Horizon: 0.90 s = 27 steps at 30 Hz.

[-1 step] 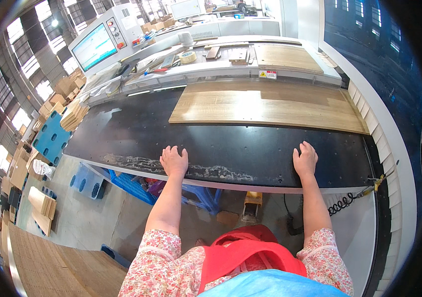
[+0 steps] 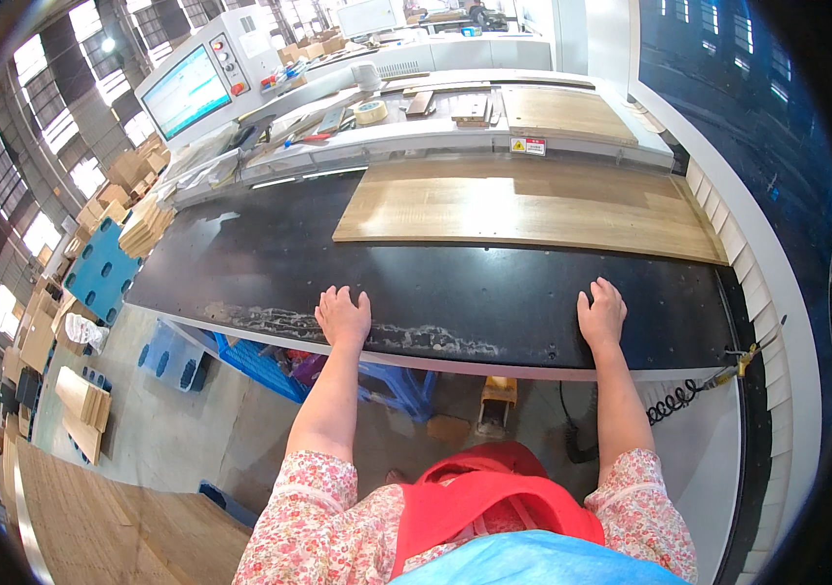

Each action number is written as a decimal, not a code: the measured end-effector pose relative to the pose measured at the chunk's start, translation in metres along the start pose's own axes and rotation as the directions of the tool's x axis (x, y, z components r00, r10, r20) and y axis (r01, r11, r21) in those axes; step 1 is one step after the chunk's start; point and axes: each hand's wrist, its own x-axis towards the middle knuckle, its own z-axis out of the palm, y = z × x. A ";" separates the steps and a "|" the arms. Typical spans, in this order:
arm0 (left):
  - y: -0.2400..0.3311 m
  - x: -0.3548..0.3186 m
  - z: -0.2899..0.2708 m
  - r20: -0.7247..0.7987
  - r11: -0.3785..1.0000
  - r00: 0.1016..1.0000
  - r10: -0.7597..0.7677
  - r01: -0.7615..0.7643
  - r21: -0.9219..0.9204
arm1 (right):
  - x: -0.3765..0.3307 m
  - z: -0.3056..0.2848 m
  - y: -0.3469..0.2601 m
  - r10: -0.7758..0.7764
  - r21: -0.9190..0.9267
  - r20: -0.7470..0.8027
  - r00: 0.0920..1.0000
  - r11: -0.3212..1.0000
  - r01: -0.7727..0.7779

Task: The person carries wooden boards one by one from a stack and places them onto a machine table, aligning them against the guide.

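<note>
Black machine bed (image 2: 270, 263) bears one wooden panel (image 2: 523, 207) and two flat, empty hands: left hand (image 2: 343, 317), right hand (image 2: 601, 314).

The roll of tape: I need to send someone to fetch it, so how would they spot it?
Start at the long black machine bed where both hands rest, with the wooden panel on it. Beyond it runs a grey shelf below the tilted control screen. The roll of tape lies there: a tan ring, the only round thing among flat wooden offcuts.
</note>
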 end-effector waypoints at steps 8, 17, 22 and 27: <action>0.004 -0.001 -0.003 0.014 1.000 1.000 -0.005 0.005 0.026 | 0.002 0.001 0.003 0.030 0.010 0.034 0.999 0.999 -0.031; 0.002 -0.001 -0.001 0.003 1.000 1.000 0.000 0.000 0.021 | 0.001 0.005 0.005 0.038 0.026 0.012 0.999 0.999 -0.039; 0.000 -0.001 0.002 0.002 1.000 1.000 0.006 -0.006 0.015 | 0.002 0.008 0.007 0.022 0.029 -0.009 1.000 0.999 -0.022; -0.002 -0.001 0.003 -0.018 0.999 1.000 0.023 -0.022 0.026 | 0.000 0.009 0.006 0.015 0.020 -0.015 1.000 1.000 -0.015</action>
